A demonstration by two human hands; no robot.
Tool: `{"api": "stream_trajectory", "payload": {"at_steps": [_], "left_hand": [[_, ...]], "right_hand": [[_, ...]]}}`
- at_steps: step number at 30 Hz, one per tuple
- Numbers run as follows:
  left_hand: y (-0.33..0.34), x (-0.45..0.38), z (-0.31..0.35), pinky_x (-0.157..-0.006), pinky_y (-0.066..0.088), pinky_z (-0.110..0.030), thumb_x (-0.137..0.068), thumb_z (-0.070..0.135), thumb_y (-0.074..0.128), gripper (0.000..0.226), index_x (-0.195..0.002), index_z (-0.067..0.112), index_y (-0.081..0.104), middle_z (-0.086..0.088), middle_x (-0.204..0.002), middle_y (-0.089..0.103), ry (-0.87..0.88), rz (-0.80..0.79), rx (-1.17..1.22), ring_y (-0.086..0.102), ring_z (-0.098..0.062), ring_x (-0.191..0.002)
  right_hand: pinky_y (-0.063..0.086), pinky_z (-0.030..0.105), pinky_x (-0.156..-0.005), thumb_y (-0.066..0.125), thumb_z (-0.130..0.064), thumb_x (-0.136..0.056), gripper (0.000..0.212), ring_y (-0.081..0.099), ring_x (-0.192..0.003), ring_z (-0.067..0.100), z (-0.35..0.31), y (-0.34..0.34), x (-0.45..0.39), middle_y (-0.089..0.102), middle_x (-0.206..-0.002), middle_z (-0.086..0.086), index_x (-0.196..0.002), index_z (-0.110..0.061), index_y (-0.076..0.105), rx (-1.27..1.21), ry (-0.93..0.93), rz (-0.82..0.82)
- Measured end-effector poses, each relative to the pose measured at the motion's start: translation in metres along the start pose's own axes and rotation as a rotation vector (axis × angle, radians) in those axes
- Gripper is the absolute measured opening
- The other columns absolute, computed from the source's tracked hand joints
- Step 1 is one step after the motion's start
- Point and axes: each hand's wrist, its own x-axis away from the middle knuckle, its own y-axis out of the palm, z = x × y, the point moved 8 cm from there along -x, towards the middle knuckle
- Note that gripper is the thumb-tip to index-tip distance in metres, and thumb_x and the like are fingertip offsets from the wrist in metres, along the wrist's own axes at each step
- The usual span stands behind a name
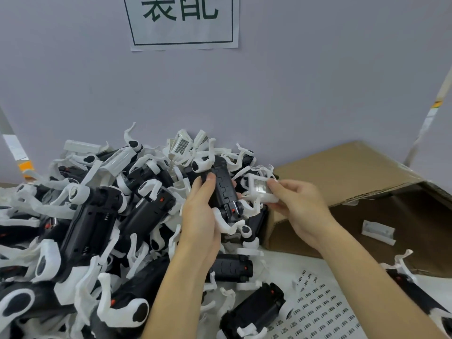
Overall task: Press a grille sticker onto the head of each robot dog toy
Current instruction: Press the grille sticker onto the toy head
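Head view, looking down over a white surface (281,263) set against a pale grey wall (293,94). A person's two bare forearms reach in from the bottom edge. The left hand (200,211) holds a black-bodied robot dog toy with white plastic legs (223,189), raised just above a heap; the thumb lies along the toy's near side and the fingers curl round its far side, so this grip is clamped on the toy's body. The toy's white, box-shaped head (261,190) points right. The right hand (293,204) meets it there, thumb and fingers pinching the head from the right, so this grip too is closed on the toy. A small silvery grille sticker (260,185) sits on the head's upward-facing side, just beside the right fingertips (274,184).

A large heap of similar black and white robot dog toys (97,228) fills the left half of the surface, tangled together and reaching up to the wall. Several heads near the top of the heap show grille stickers. More toys lie near the bottom centre and at the right edge.

A white sheet of small printed stickers in rows (322,311) lies on the surface at lower right, between the forearms. Behind it stands an open brown cardboard box (354,172) with a loose white part inside. A white paper sign with large dark characters (182,20) hangs on the wall at top centre.
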Motion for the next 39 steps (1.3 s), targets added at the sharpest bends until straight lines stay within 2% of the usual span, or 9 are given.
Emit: {"api": "stream_trajectory", "payload": {"at_steps": [4,8,11,13,17,20,24,33,39], "left_hand": [[0.012,0.003,-0.01,-0.067,0.06,-0.039,-0.104,0.021,0.047,0.026,-0.12,0.007,0.061,-0.01,-0.089,0.07,-0.05,-0.077,-0.003,0.072,-0.029,-0.08],[0.022,0.005,-0.02,-0.072,0.058,-0.039,-0.089,0.025,0.06,0.031,-0.109,0.002,0.065,-0.013,-0.082,0.069,-0.079,-0.136,-0.074,0.069,-0.024,-0.075],[0.028,0.006,-0.026,-0.07,0.056,-0.037,-0.078,0.029,0.064,0.038,-0.105,0.003,0.065,-0.011,-0.077,0.069,-0.128,-0.181,-0.096,0.068,-0.021,-0.07],[0.029,0.007,-0.029,-0.066,0.057,-0.033,-0.075,0.029,0.069,0.043,-0.109,0.003,0.063,-0.013,-0.086,0.069,-0.137,-0.194,-0.145,0.068,-0.021,-0.073],[0.024,0.005,-0.032,-0.06,0.056,-0.026,-0.066,0.03,0.081,0.054,-0.107,-0.001,0.064,-0.008,-0.082,0.075,-0.092,-0.146,-0.326,0.071,-0.019,-0.069],[0.018,0.001,-0.04,-0.076,0.058,-0.036,-0.078,0.039,0.082,0.028,-0.087,0.014,0.074,-0.003,-0.08,0.076,-0.098,-0.103,-0.538,0.073,-0.021,-0.079],[0.016,0.0,-0.05,-0.097,0.055,-0.047,-0.096,0.026,0.065,0.025,-0.112,0.007,0.068,-0.013,-0.107,0.076,-0.192,-0.06,-0.454,0.072,-0.028,-0.104],[0.014,-0.002,-0.034,-0.06,0.055,-0.016,-0.089,0.029,0.075,0.023,-0.105,0.013,0.073,-0.001,-0.092,0.079,0.035,-0.025,-0.567,0.074,-0.009,-0.082],[0.015,-0.006,-0.049,-0.083,0.06,-0.042,-0.096,0.033,0.063,0.016,-0.105,0.021,0.07,-0.004,-0.101,0.078,-0.15,-0.035,-0.419,0.074,-0.025,-0.096]], "right_hand": [[0.058,0.02,-0.063,0.065,-0.013,-0.093,0.018,0.072,-0.073,0.007,0.013,-0.031,0.026,0.077,-0.084,0.002,-0.108,-0.005,0.066,-0.42,0.096,0.072],[0.056,0.026,-0.067,0.049,-0.003,-0.103,0.024,0.07,-0.069,0.011,0.002,-0.038,0.032,0.076,-0.083,0.003,-0.118,-0.016,0.063,-0.446,0.086,0.032],[0.054,0.023,-0.065,0.04,-0.001,-0.104,0.033,0.068,-0.071,0.009,-0.012,-0.032,0.034,0.075,-0.086,0.003,-0.112,-0.007,0.071,-0.483,0.079,-0.058],[0.051,0.022,-0.071,0.058,-0.006,-0.089,0.022,0.063,-0.074,0.008,-0.021,-0.025,0.039,0.071,-0.085,0.0,-0.097,-0.009,0.078,-0.493,0.036,-0.19],[0.057,0.02,-0.077,0.073,0.0,-0.079,0.028,0.069,-0.078,0.007,-0.027,-0.026,0.041,0.072,-0.079,-0.003,-0.106,-0.005,0.068,-0.42,-0.05,-0.238],[0.058,0.021,-0.078,0.074,-0.026,-0.07,0.042,0.073,-0.086,0.013,-0.026,-0.032,0.039,0.075,-0.087,-0.003,-0.11,-0.014,0.069,-0.194,-0.061,-0.149],[0.055,0.027,-0.083,0.072,-0.055,-0.064,0.045,0.07,-0.1,0.012,-0.019,-0.035,0.04,0.074,-0.098,-0.007,-0.101,-0.03,0.077,0.101,-0.049,-0.112],[0.052,0.034,-0.086,0.066,-0.042,-0.077,0.047,0.074,-0.098,0.029,-0.013,-0.027,0.044,0.077,-0.105,0.01,-0.111,-0.01,0.074,-0.175,0.089,-0.233],[0.05,0.03,-0.081,0.073,-0.054,-0.066,0.047,0.067,-0.093,0.016,-0.017,-0.031,0.043,0.073,-0.091,-0.004,-0.096,-0.018,0.075,-0.01,0.033,-0.096]]}}
